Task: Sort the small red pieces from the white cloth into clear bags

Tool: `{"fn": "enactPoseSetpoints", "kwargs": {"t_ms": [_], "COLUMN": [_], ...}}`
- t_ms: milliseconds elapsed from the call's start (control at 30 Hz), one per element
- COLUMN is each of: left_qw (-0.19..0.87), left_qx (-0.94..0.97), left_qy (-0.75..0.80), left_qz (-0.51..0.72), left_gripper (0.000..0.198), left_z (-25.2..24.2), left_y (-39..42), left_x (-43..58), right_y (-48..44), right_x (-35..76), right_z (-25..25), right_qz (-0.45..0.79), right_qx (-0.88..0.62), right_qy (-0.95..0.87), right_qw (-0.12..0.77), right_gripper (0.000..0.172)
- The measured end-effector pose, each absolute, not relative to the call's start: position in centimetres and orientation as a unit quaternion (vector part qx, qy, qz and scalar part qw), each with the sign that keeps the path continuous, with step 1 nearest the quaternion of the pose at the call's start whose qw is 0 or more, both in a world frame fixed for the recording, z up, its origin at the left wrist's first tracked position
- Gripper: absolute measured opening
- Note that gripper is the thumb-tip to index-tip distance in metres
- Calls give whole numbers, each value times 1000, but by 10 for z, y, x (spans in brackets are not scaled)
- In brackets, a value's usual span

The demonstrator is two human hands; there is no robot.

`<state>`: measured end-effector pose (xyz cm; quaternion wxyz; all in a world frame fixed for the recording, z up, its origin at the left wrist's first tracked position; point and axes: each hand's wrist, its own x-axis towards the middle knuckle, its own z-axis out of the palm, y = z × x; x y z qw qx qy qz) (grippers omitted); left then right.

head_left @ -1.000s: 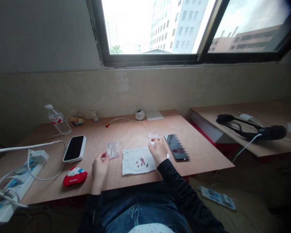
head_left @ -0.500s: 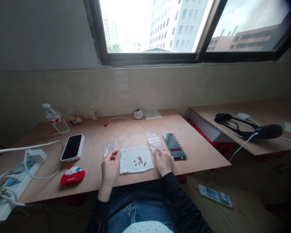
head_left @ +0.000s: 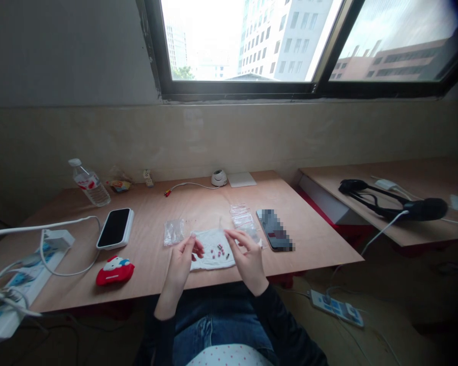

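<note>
A white cloth (head_left: pixel 209 241) lies on the wooden desk (head_left: pixel 198 206) with several small red beads (head_left: pixel 217 250) on it. Both my hands hover just above its near edge. My right hand (head_left: pixel 247 260) pinches what looks like a small clear bag, barely visible at its fingertips. The fingers of my left hand (head_left: pixel 181 263) are curled into a pinch at the cloth's left edge; what they hold is too small to see. A stack of small clear bags (head_left: pixel 243 220) lies right of the cloth. One more clear bag (head_left: pixel 174 232) lies to its left.
A phone (head_left: pixel 275 230) lies beside the bag stack. On the left are a white-cased phone (head_left: pixel 115 227), a red plush case (head_left: pixel 114 269), a water bottle (head_left: pixel 87 183) and a power strip with cables (head_left: pixel 11 284). A second desk (head_left: pixel 366 175) at right carries a black device (head_left: pixel 412 206).
My right hand left the stack of bags and rose toward the cloth's middle. My left hand lifted off the desk and now faces it above the cloth.
</note>
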<state>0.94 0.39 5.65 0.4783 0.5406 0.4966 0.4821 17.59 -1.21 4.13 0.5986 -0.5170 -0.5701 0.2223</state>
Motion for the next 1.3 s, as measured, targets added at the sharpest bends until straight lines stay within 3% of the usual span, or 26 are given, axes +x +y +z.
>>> {"fn": "enactPoseSetpoints", "kwargs": {"t_ms": [100,300,533,733,933,1300], "left_qw": [522,505,522,518,504,535], "left_qx": [549,578,631,645,642,657], "left_qy": [459,448,409,411,425,382], "left_qz": [465,458,403,383,391,368], "left_gripper": [42,32,25,25,35,31], "left_z": [64,70,71,66,64,61], "left_y": [-1,-4,-7,-8,-5,-8], "left_x": [11,6,10,11,10,10], "right_y": [-25,-34,-25,-21,-23,-23], "right_x": [156,145,144,150,155,159], "right_z": [51,64,58,52,59,64], "right_qz": [279,366,514,666,679,662], "right_qx": [-446,-411,-438,-393,-382,-382], "right_qy": [-630,-616,-465,-330,-351,-426], "right_qw": [571,563,572,542,520,484], "right_gripper": [20,20,35,30,29,32]}}
